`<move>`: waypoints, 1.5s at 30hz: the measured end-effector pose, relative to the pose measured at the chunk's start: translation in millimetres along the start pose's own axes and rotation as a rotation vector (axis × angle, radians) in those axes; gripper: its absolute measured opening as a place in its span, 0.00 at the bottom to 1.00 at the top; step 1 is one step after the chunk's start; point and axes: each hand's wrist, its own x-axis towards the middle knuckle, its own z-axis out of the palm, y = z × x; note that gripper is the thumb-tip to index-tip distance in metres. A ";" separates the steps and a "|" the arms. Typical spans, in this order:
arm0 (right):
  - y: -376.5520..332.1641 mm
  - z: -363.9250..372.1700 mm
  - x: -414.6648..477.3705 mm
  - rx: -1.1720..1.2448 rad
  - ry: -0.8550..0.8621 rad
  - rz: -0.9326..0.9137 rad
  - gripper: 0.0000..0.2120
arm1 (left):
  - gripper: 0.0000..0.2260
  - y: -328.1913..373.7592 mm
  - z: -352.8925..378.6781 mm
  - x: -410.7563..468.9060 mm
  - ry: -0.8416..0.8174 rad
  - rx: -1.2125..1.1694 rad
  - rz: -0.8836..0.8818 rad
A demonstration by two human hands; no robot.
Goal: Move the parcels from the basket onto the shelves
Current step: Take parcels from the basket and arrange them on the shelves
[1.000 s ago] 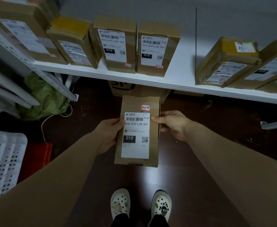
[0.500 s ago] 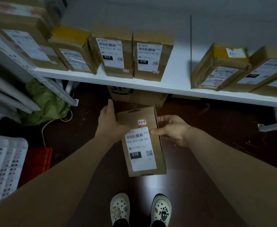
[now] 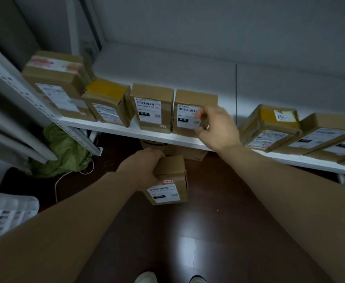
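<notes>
White shelf of parcels above dark floor.
Below it our left hand grips a parcel; our right hand, fingers loosely curled, touches a shelved box.

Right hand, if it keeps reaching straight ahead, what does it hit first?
Probably the labelled parcel standing on the shelf: the right hand overlaps its front face, fingers open. Whether they touch is unclear.

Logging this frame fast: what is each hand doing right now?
Left hand: closed on the small parcel, held below the shelf.
Right hand: open, empty, fingers at the shelved parcel.
</notes>
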 end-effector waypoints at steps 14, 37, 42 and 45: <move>23.3 7.1 90.3 -0.453 -0.249 -0.055 0.27 | 0.25 1.5 2.0 35.1 0.064 -0.020 0.040; 111.7 -50.7 54.0 -0.417 -0.264 0.134 0.30 | 0.27 62.8 10.5 65.8 0.009 0.094 0.077; 109.3 -46.9 51.5 -0.443 -0.244 0.135 0.34 | 0.28 64.0 12.0 63.2 0.011 0.094 0.072; 108.4 -45.7 49.8 -0.446 -0.248 0.134 0.38 | 0.27 64.5 11.0 58.6 0.021 0.082 0.073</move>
